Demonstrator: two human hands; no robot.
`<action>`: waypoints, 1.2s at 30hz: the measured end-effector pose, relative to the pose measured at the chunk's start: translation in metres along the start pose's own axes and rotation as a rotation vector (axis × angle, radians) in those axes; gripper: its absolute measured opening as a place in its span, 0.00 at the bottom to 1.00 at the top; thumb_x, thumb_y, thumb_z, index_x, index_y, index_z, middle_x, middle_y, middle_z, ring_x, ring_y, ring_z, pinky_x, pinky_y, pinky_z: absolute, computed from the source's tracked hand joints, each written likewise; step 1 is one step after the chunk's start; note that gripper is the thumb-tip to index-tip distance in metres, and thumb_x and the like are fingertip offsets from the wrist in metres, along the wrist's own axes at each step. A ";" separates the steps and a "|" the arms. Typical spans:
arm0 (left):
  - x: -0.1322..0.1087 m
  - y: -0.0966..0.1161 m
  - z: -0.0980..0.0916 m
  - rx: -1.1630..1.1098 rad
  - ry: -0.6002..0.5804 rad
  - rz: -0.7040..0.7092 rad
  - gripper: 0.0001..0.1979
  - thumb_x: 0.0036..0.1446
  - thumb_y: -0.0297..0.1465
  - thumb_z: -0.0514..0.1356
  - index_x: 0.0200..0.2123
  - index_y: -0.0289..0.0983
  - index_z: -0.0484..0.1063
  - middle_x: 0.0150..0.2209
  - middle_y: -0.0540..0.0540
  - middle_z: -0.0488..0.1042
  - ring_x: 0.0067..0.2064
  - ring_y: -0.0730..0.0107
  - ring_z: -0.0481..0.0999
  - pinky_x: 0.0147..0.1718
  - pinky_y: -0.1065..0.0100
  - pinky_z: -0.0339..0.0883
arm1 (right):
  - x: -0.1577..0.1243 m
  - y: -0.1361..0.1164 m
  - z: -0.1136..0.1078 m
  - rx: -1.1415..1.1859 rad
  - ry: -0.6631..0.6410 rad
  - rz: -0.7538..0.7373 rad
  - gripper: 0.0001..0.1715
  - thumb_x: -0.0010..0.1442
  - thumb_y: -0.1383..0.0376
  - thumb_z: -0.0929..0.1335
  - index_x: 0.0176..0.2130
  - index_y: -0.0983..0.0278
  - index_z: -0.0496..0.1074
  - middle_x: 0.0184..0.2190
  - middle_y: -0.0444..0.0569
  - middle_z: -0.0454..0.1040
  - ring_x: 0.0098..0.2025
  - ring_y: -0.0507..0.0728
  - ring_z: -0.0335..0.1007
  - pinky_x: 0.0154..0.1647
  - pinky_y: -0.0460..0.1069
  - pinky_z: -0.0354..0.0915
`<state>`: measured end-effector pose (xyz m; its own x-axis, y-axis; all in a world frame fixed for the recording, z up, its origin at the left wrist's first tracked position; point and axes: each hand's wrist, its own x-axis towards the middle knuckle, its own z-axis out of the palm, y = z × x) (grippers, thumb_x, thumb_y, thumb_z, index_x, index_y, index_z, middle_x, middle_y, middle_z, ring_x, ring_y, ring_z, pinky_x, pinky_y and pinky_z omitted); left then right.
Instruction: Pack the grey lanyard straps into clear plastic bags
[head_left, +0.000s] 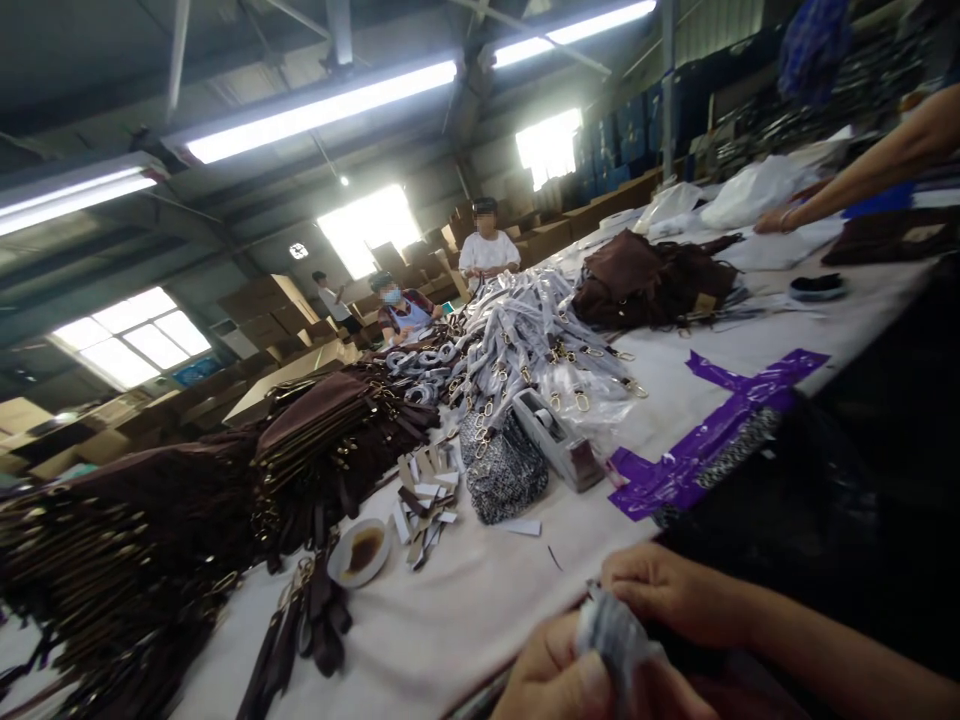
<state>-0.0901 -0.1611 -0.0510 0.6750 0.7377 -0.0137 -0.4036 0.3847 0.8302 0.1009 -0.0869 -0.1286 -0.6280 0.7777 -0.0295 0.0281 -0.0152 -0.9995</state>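
Note:
At the bottom edge, my left hand [551, 670] pinches a grey-and-white wrapped strap [611, 635], bunched up between thumb and fingers. My right hand [664, 592] is closed at the upper end of this strap, its fingertips pressed together there. The lower part of the strap is hidden by my left fingers. Ahead on the table lies a large heap of similar grey wrapped straps [517, 340] with gold clasps. Closer to my hands are a black-and-white woven pouch [506, 470] and a grey tape dispenser [555, 440].
Purple tape [712, 435] covers the table [450, 640] edge at right. Brown pouches [322, 420] are stacked left, beside a white dish [360, 552] of brown liquid and loose tags [427, 505]. Another person's arm [870, 170] reaches in at right; several people sit or stand beyond.

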 end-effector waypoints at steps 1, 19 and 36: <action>0.004 0.008 0.002 -0.119 0.029 0.102 0.30 0.60 0.54 0.62 0.31 0.30 0.80 0.24 0.46 0.69 0.24 0.76 0.64 0.29 0.71 0.60 | -0.001 0.005 0.015 0.135 -0.012 0.036 0.33 0.63 0.38 0.66 0.27 0.64 0.69 0.20 0.40 0.61 0.23 0.50 0.53 0.23 0.45 0.54; -0.003 0.002 -0.066 0.997 0.533 0.291 0.16 0.64 0.38 0.63 0.52 0.40 0.79 0.56 0.33 0.75 0.63 0.46 0.68 0.68 0.52 0.51 | -0.024 -0.047 -0.013 0.379 0.168 -0.087 0.28 0.53 0.44 0.77 0.28 0.63 0.71 0.15 0.35 0.58 0.16 0.45 0.44 0.17 0.44 0.44; 0.008 0.067 -0.009 -0.285 0.415 0.475 0.16 0.65 0.44 0.63 0.34 0.36 0.78 0.18 0.54 0.56 0.56 0.57 0.78 0.60 0.59 0.64 | -0.007 0.006 0.052 0.023 0.256 -0.116 0.24 0.62 0.45 0.72 0.40 0.62 0.72 0.27 0.43 0.70 0.28 0.54 0.63 0.29 0.47 0.64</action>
<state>-0.1174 -0.1250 -0.0004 0.1163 0.9916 0.0560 -0.7816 0.0566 0.6212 0.0651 -0.1257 -0.1347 -0.4086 0.9086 0.0862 -0.0518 0.0712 -0.9961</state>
